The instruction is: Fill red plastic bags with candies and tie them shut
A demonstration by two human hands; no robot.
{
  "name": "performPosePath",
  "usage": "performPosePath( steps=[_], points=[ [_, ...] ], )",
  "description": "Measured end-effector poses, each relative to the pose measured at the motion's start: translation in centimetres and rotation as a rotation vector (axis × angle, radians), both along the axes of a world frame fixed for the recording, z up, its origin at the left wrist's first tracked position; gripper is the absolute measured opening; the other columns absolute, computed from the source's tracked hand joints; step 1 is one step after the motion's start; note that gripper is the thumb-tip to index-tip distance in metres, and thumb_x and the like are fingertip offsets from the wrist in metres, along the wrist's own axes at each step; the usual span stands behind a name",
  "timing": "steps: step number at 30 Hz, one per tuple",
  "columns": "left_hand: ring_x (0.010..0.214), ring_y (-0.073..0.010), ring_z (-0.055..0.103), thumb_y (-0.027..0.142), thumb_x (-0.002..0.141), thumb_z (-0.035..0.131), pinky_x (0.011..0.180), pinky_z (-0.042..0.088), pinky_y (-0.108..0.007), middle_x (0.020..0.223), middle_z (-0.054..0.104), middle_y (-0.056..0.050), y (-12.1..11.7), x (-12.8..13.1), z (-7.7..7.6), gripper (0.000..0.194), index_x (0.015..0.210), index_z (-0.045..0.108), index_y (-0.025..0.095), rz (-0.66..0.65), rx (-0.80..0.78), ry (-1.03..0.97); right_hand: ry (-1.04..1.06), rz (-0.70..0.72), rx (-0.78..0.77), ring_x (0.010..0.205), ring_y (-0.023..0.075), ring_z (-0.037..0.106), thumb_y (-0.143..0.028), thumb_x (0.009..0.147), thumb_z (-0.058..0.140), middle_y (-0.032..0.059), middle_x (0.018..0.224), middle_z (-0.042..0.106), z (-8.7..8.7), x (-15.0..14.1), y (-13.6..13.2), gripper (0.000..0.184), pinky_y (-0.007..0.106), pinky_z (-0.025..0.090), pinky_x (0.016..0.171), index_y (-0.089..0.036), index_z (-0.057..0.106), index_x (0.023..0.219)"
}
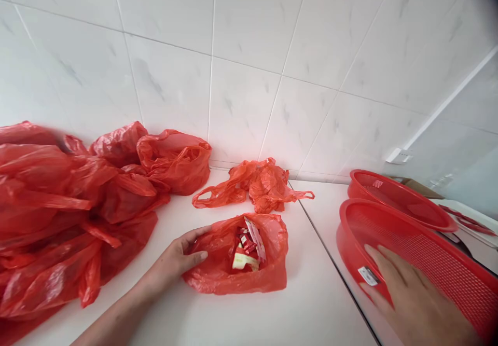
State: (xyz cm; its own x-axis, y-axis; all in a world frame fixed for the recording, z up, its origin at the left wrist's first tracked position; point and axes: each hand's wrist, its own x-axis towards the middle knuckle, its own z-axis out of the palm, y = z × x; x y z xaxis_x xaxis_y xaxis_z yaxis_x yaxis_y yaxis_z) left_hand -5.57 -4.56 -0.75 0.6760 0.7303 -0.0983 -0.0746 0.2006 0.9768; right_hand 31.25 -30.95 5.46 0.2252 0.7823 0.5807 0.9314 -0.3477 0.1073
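A small red plastic bag [218,271] lies open on the white counter, with red and white packets [247,250] showing inside. My left hand [181,258] rests on the bag's left edge, thumb and fingers pinching the plastic. My right hand [408,294] lies flat with fingers stretched out on the rim and inside of a red plastic basket [447,268] at the lower right. A white sticker sits on the basket's rim beside my fingers.
A second red basket [400,195] stands behind the first. A crumpled empty red bag [260,182] lies near the wall. Several larger red bags [70,206] pile up on the left. White tiled walls [241,50] close off the back.
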Motion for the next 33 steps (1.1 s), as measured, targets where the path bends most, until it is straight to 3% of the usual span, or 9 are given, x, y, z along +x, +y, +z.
performPosePath(
  steps=[2, 5, 8, 12, 15, 17, 21, 27, 33],
  points=[
    [0.119, -0.0297, 0.055, 0.036, 0.076, 0.072, 0.097, 0.047, -0.039, 0.136, 0.055, -0.008, 0.0, -0.1, 0.1, 0.062, 0.133, 0.049, 0.024, 0.0, 0.022, -0.025, -0.032, 0.055, -0.038, 0.108, 0.0321, 0.058, -0.042, 0.088, 0.049, 0.0129, 0.124, 0.058, 1.3, -3.2, 2.8, 0.042, 0.042, 0.046, 0.081, -0.023, 0.048, 0.126],
    [0.129, -0.0278, 0.044, 0.037, 0.077, 0.071, 0.103, 0.042, -0.036, 0.142, 0.047, -0.007, -0.2, -0.4, 0.7, 0.062, 0.133, 0.047, 0.025, 0.017, 0.078, -0.003, 0.104, 0.199, -0.12, 0.087, 0.0186, 0.064, -0.035, 0.094, 0.042, 0.0044, 0.108, 0.063, 2.4, -8.0, 7.5, 0.022, 0.029, 0.047, 0.067, -0.027, 0.054, 0.11],
    [0.13, -0.0263, 0.043, 0.042, 0.078, 0.068, 0.103, 0.041, -0.035, 0.141, 0.045, -0.007, -0.2, -1.0, 1.5, 0.068, 0.138, 0.04, 0.028, 0.019, 0.12, 0.072, 0.177, 0.141, -0.191, 0.074, 0.0161, 0.061, -0.037, 0.092, 0.045, 0.0034, 0.093, 0.06, 2.0, -10.3, 11.9, 0.018, 0.026, 0.043, 0.06, -0.026, 0.058, 0.1],
    [0.101, -0.0219, 0.058, 0.047, 0.078, 0.067, 0.081, 0.049, -0.031, 0.114, 0.057, -0.007, 0.1, -2.3, 1.9, 0.08, 0.143, 0.025, 0.026, -0.047, 0.131, 0.234, 0.223, -0.071, -0.315, 0.07, 0.0204, 0.06, -0.03, 0.078, 0.062, 0.0067, 0.087, 0.06, -0.1, -9.6, 15.1, 0.025, 0.027, 0.034, 0.054, -0.017, 0.056, 0.1],
    [0.072, -0.0147, 0.056, 0.042, 0.077, 0.069, 0.058, 0.043, -0.024, 0.087, 0.057, 0.001, 0.3, -2.8, 1.8, 0.082, 0.143, 0.023, 0.025, -0.086, 0.103, 0.33, 0.383, -0.089, -0.44, 0.064, 0.0168, 0.058, -0.011, 0.075, 0.05, 0.0025, 0.078, 0.063, -1.4, -7.9, 15.3, 0.013, 0.025, 0.027, 0.052, -0.02, 0.056, 0.083],
    [0.064, -0.0112, 0.051, 0.035, 0.077, 0.07, 0.054, 0.038, -0.021, 0.078, 0.053, 0.004, 0.5, -2.6, 2.0, 0.075, 0.139, 0.029, 0.024, -0.062, 0.077, 0.294, 0.494, -0.07, -0.44, 0.06, 0.0151, 0.054, -0.013, 0.075, 0.045, -0.0004, 0.069, 0.062, -1.3, -6.9, 15.2, 0.012, 0.025, 0.026, 0.05, -0.021, 0.052, 0.069],
    [0.064, -0.0094, 0.051, 0.03, 0.073, 0.073, 0.053, 0.039, -0.018, 0.075, 0.053, 0.004, 1.1, -1.1, 4.2, 0.058, 0.124, 0.046, 0.02, 0.179, 0.015, 0.069, 0.836, 0.039, -0.215, 0.058, 0.0142, 0.052, -0.024, 0.075, 0.045, -0.0017, 0.062, 0.058, 1.3, -5.5, 15.6, 0.014, 0.024, 0.032, 0.051, -0.02, 0.054, 0.065],
    [0.062, -0.0074, 0.056, 0.026, 0.064, 0.081, 0.057, 0.047, -0.016, 0.074, 0.061, 0.002, 2.2, 0.8, 10.9, 0.042, 0.099, 0.061, 0.018, 0.558, 0.069, -0.377, 1.056, 0.144, 0.209, 0.062, 0.0155, 0.054, -0.028, 0.071, 0.049, 0.0002, 0.072, 0.064, 6.9, -5.1, 17.1, 0.022, 0.024, 0.04, 0.052, -0.019, 0.066, 0.082],
    [0.072, -0.0074, 0.061, 0.019, 0.064, 0.081, 0.066, 0.051, -0.015, 0.094, 0.065, 0.0, -0.5, 1.2, 15.9, 0.038, 0.099, 0.066, 0.022, 0.582, 0.184, -0.529, 1.227, 0.278, 0.547, 0.09, 0.0191, 0.06, -0.027, 0.07, 0.057, 0.0011, 0.093, 0.069, 8.9, -5.9, 17.1, 0.016, 0.026, 0.046, 0.071, -0.023, 0.069, 0.081]
  ],
)
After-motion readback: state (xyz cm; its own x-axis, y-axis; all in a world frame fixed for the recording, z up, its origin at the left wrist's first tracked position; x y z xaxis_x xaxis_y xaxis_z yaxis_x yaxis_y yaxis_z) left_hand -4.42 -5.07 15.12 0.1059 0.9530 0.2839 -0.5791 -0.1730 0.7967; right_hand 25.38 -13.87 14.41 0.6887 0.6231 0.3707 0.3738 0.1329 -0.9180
